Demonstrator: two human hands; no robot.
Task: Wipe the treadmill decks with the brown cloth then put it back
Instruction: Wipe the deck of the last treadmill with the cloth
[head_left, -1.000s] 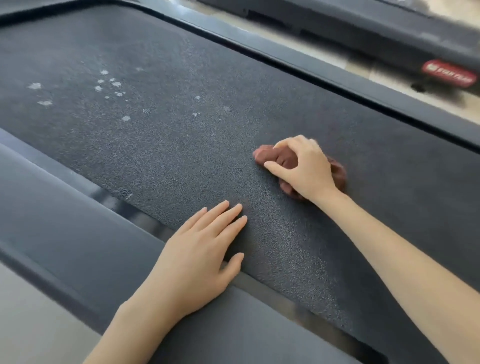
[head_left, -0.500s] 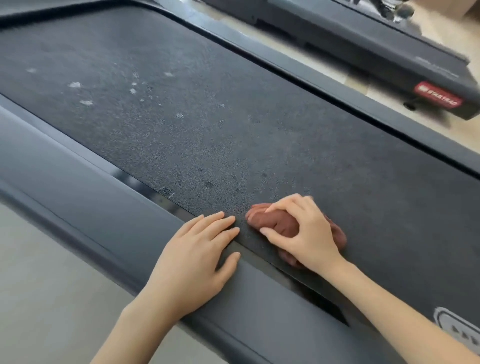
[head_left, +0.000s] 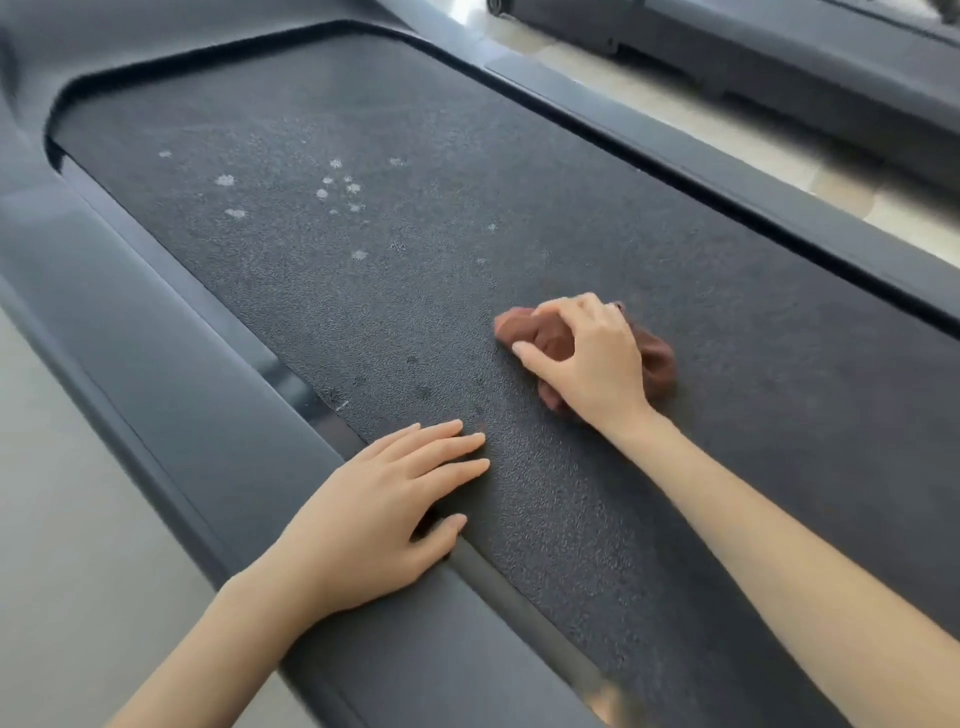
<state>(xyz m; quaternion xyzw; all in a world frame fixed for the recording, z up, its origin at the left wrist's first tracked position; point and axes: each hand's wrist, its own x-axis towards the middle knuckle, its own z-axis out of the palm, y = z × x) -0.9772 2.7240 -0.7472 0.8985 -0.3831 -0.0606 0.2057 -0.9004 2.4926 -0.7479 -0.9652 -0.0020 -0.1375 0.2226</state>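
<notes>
A dark textured treadmill deck (head_left: 363, 291) fills the view, with several pale spots (head_left: 337, 192) on its far left part. My right hand (head_left: 587, 353) grips a bunched brown cloth (head_left: 660, 364) and holds it down on the belt near the middle. My left hand (head_left: 384, 509) lies flat, its fingers straight on the belt's near edge and its palm on the grey side rail (head_left: 171, 374).
The far side rail (head_left: 727, 171) borders the belt at the right. A second treadmill (head_left: 779, 67) stands beyond a strip of pale floor (head_left: 649, 109). Grey floor (head_left: 62, 519) lies at the near left.
My right hand has slid the cloth away from the near edge, back toward the middle of the belt. My left hand stays in place on the belt edge. The camera has shifted.
</notes>
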